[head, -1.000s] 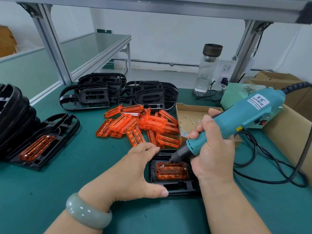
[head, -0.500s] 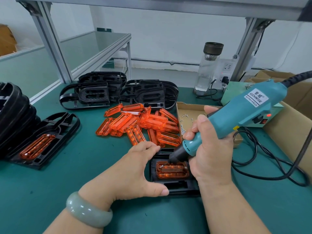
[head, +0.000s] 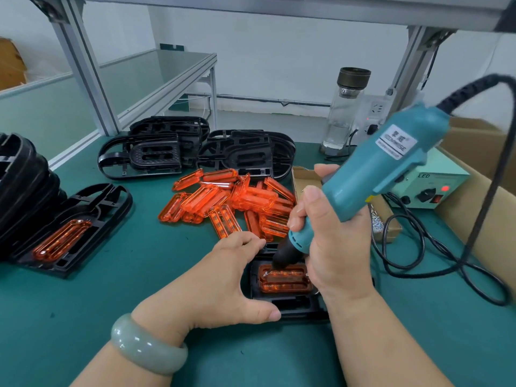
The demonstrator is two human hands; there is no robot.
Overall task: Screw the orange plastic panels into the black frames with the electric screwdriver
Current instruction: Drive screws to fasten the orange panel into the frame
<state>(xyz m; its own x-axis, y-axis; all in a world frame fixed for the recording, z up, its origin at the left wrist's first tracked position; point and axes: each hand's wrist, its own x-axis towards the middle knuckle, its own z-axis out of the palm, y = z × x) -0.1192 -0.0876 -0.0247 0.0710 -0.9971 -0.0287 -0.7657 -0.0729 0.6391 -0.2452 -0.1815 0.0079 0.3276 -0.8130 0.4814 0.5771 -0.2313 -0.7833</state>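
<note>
**Driver nose down on the orange panel**

While the left hand cups the near-left edge of the black frame, thumb along its front rim and fingers curled over its far side, the right hand is wrapped tight around the teal electric screwdriver. A pale green bangle sits on the left wrist. The frame lies flat on the green counter with an orange panel seated in its recess. The driver leans up and to the right, and its dark nose meets the panel's far edge near the left corner; the bit tip itself is hidden.

Further left lies another black frame with an orange panel fitted, next to a curved stack of black parts at the picture's edge. Behind the hands, a loose heap of orange panels spreads over the counter. To the right, a shallow cardboard tray holds small screws, and black cables loop across the mat. Beyond that is a pale green power box with a red light showing. At the back, empty black frames are piled in two groups, and a clear bottle with a dark cap stands upright near a wall socket.
</note>
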